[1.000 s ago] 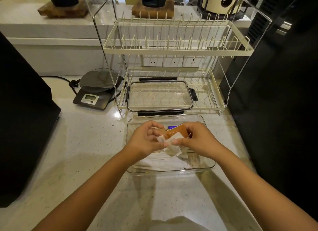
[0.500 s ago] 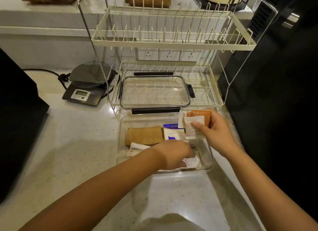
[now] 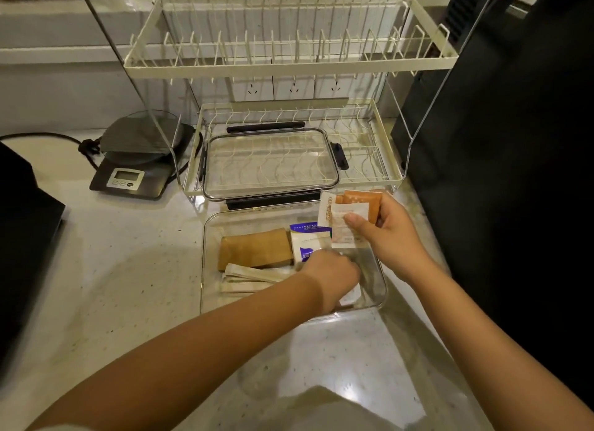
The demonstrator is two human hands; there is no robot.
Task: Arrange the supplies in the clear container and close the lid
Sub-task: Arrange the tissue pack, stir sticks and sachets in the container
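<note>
Head view: clear container [image 3: 209, 270], rectangular, transparent rigid plastic with rounded corners, sits on the pale speckled glossy counter [image 3: 128, 270] under both hands. Inside, left of the left hand: flat brown paper packet [image 3: 257, 250], and nearer the person a stack of long thin white paper sticks [image 3: 247, 278]. Just beyond the left hand: white sachet with purple print [image 3: 307, 246], with a blue-edged packet [image 3: 308, 227] behind it. Left hand [image 3: 332, 276] is reaching down into the container, fingers curled and blurred; cannot tell if it grips anything. Right hand [image 3: 390, 234] is raised over the container's far right corner, thumb pinching a fan of sachets [image 3: 347, 213], white printed ones in front, orange ones behind, all thin flat rectangles. Lid [image 3: 270, 165], clear with dark rim and dark side clips, lies flat on the lower tier of the cream wire dish rack [image 3: 289, 64], just beyond both hands and off the container. Far left of the hands: grey digital scale [image 3: 135, 164] with round plate and small display, black cord trailing. Dark appliance [image 3: 514, 141] right of the right hand.
</note>
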